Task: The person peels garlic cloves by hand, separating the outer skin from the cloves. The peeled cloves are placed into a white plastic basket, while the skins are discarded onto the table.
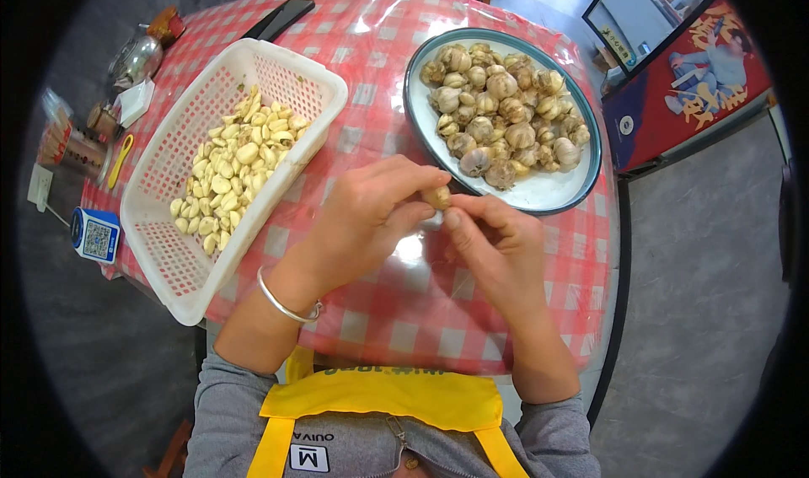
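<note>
Between the fingertips of both hands is a garlic clove, its skin tan. My left hand pinches it between thumb and fingers, and a silver bangle circles that wrist. The thumb and forefinger of my right hand meet at the clove's lower right side. Just beyond the hands, an enamel basin with a blue-green rim holds many unpeeled garlic bulbs. To the left stands a white plastic basket with a heap of peeled garlic cloves.
A red checked tablecloth under clear plastic covers the table. A smartphone lies behind the basket. Along the left edge are a yellow-handled peeler, a metal chopstick holder, a napkin pack and a payment code stand.
</note>
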The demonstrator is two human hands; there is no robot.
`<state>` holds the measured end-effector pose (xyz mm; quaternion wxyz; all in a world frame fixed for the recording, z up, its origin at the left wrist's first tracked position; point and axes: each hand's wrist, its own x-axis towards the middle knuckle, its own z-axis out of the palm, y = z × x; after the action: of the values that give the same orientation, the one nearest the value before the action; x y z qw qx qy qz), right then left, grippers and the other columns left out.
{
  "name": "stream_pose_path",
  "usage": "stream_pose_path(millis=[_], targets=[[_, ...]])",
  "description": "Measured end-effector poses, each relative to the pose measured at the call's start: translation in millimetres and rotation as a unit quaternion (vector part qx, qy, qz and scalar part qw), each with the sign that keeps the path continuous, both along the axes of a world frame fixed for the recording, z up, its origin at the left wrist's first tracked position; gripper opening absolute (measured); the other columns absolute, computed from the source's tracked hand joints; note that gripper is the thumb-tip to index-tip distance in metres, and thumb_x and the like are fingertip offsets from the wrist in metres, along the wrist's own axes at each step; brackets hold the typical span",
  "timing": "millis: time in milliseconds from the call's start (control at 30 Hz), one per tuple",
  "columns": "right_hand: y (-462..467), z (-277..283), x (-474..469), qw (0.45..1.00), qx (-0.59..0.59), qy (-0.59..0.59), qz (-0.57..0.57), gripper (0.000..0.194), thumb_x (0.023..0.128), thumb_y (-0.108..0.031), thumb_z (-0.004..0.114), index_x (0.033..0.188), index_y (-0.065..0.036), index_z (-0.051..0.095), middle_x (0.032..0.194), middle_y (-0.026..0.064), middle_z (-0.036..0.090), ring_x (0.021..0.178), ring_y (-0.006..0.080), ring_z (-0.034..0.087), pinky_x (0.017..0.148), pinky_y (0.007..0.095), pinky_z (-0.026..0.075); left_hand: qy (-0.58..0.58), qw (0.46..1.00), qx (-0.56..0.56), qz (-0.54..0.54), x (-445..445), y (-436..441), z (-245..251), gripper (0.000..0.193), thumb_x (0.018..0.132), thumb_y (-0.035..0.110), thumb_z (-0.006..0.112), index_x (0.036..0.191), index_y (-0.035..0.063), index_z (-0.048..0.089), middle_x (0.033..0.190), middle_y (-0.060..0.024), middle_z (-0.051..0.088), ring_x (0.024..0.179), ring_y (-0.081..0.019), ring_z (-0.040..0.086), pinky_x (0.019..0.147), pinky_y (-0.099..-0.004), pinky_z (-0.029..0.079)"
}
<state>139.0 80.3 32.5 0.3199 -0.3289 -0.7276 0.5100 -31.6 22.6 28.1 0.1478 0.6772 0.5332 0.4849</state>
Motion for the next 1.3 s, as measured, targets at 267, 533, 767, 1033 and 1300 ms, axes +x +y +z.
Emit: stream_pose_path(millis=[267,533,767,1033,1300], targets=[[-1.8,-4.5,-1.9,0.966,-0.255,0.050,0.007,0.015,0.089,-0.011,0.060,0.094,0.003,0.065,0.069,0.0027,0.062,0.054,0.0066,0.057,0.047,0.0197,0.043,0.082,0.996,0.028,-0.003,0.0,-0.6,-4.6,0.027,0.077,0.001,0.064,0.104,0.0006,0.065,0.088,-0.0150,0.063,0.074,-0.0302,0.065,0.062,-0.0352,0.053],[-0.6,-18.2,-6.5,0.934,-0.345,0.089,0.027,0.008,0.082,-0.007,0.060,0.078,-0.001,0.060,0.061,0.0026,0.058,0.046,0.0062,0.049,0.040,0.0204,0.035,0.130,0.991,-0.015,-0.031,-1.4,-7.3,-0.4,0.023,0.077,0.004,0.064,0.099,0.0006,0.063,0.083,-0.0138,0.062,0.071,-0.0309,0.062,0.060,-0.0381,0.051],[-1.4,-37.0,-10.3,0.959,-0.266,0.092,-0.028,0.012,0.079,-0.007,0.060,0.068,-0.001,0.059,0.062,0.0014,0.058,0.053,0.0064,0.050,0.047,0.0217,0.037,0.114,0.992,-0.041,-0.041,6.0,-4.0,0.5,0.024,0.072,0.003,0.070,0.095,0.0044,0.066,0.082,-0.0129,0.064,0.072,-0.0306,0.064,0.060,-0.0363,0.051],[3.4,-25.1,-7.8,0.996,0.035,-0.084,0.004,0.025,0.081,-0.021,0.056,0.079,0.004,0.061,0.068,0.0202,0.061,0.064,0.0302,0.064,0.059,0.0400,0.048,0.183,0.982,-0.050,-0.003,7.9,-4.9,-5.5,0.026,0.080,0.011,0.063,0.105,0.0052,0.060,0.086,-0.0151,0.056,0.076,-0.0355,0.059,0.064,-0.0425,0.048],[4.5,-41.2,-8.7,0.998,0.044,-0.038,0.040,0.027,0.086,-0.018,0.047,0.096,0.004,0.060,0.082,0.0268,0.061,0.079,0.0419,0.062,0.070,0.0440,0.048,0.123,0.988,-0.090,0.003,14.0,-10.4,-11.5,0.021,0.090,0.011,0.053,0.109,0.0025,0.056,0.093,-0.0193,0.055,0.084,-0.0365,0.057,0.069,-0.0419,0.047]])
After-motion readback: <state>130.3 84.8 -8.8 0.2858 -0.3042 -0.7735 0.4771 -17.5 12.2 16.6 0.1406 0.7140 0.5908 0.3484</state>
